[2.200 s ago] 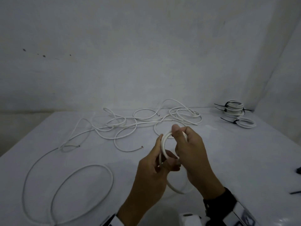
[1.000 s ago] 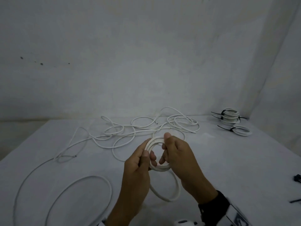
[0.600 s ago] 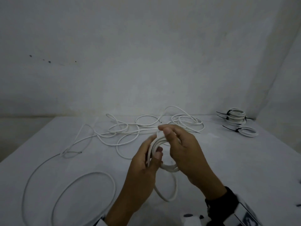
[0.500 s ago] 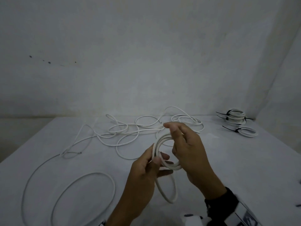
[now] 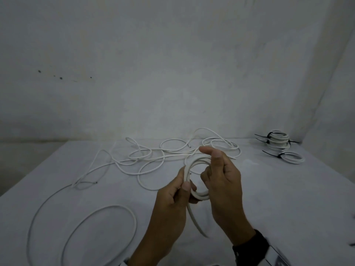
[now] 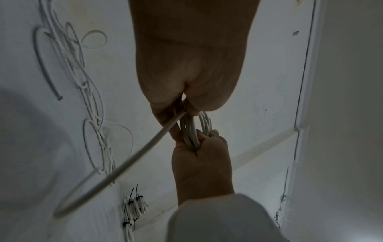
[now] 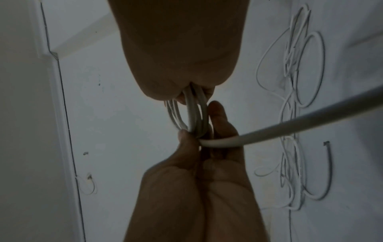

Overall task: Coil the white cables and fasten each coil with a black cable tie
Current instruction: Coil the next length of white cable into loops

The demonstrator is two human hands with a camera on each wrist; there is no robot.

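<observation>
Above the white table [image 5: 278,198] I hold a small coil of white cable [image 5: 196,162], several turns thick. My left hand [image 5: 183,182] pinches the coil's left side between thumb and fingers. My right hand [image 5: 215,169] grips the right side, fingers curled through the ring, thumb and forefinger raised above it. A free tail [image 5: 194,221] hangs down from the coil between my wrists. In the left wrist view the coil [image 6: 191,131] runs from the left hand [image 6: 184,108] into the right hand [image 6: 203,147]. The right wrist view shows the coil [image 7: 194,114] and the tail [image 7: 290,126].
A tangle of loose white cables [image 5: 169,152] lies across the back of the table, and a large loop [image 5: 86,225] lies at the front left. Two tied coils with black cable ties [image 5: 278,141] [image 5: 292,157] sit at the back right corner by the walls.
The loop hanging below my hands has shrunk to a short tail as another turn went onto the coil. My right hand has shifted round the ring, thumb now raised.
</observation>
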